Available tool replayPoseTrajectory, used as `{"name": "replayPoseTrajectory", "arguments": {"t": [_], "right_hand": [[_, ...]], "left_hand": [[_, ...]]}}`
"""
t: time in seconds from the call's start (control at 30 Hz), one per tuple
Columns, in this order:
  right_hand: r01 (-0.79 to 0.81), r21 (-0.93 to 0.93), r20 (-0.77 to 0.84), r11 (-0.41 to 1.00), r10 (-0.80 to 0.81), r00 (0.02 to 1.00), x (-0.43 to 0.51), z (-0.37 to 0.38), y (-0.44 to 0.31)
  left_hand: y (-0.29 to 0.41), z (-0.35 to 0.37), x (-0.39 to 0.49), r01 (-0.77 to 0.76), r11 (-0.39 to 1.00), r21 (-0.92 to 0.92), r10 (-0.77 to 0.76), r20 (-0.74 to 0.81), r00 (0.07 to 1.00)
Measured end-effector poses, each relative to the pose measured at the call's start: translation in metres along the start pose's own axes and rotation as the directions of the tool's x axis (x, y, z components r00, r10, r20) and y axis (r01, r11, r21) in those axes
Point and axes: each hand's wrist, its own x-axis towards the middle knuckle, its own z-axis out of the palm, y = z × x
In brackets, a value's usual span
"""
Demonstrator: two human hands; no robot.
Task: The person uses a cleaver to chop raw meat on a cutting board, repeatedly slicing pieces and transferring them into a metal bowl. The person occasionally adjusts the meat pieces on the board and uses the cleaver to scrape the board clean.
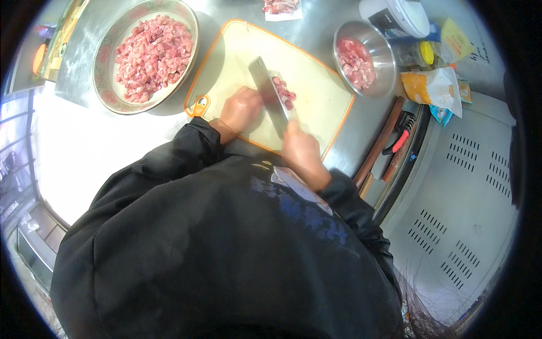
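Observation:
A cutting board (313,63) with an orange rim lies on the metal counter. My right hand (301,148) grips a cleaver (271,95) by its handle, with the broad blade slanting up and left over the board. Small cut pieces of raw meat (284,92) lie along the right side of the blade. My left hand (242,109) rests on the board just left of the blade, its fingers curled under; whether they pin anything is hidden.
Left of the board stands a wide bowl (101,70) heaped with diced raw meat (154,57). A steel bowl (386,59) at the right holds larger meat pieces (358,63). Beyond it are a white tub (406,17) and food packets (432,87). A wooden rolling pin (379,142) lies nearer me.

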Motion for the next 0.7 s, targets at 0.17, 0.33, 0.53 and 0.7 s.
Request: {"name": "replayPoseTrajectory", "arguments": {"t": [0.17, 0.33, 0.53, 0.7], "right_hand": [[0.064, 0.053, -0.191, 0.997, -0.053, 0.98, 0.021, -0.011, -0.002], [0.031, 0.054, -0.174, 0.998, -0.021, 0.985, -0.011, -0.02, 0.005], [0.179, 0.028, -0.117, 0.983, -0.175, 0.978, -0.015, -0.014, 0.006], [0.202, -0.031, -0.078, 0.979, -0.203, 0.976, -0.002, -0.005, 0.003]], "left_hand": [[0.007, -0.019, -0.005, -0.056, 0.975, -0.215, 0.04, -0.077, 0.996], [0.01, -0.03, -0.024, 0.114, 0.967, -0.228, -0.141, -0.104, 0.985], [0.006, -0.015, -0.026, 0.047, 0.985, -0.169, -0.071, -0.136, 0.988], [0.004, -0.007, -0.026, 0.034, 0.992, -0.122, -0.054, -0.166, 0.985]]}}
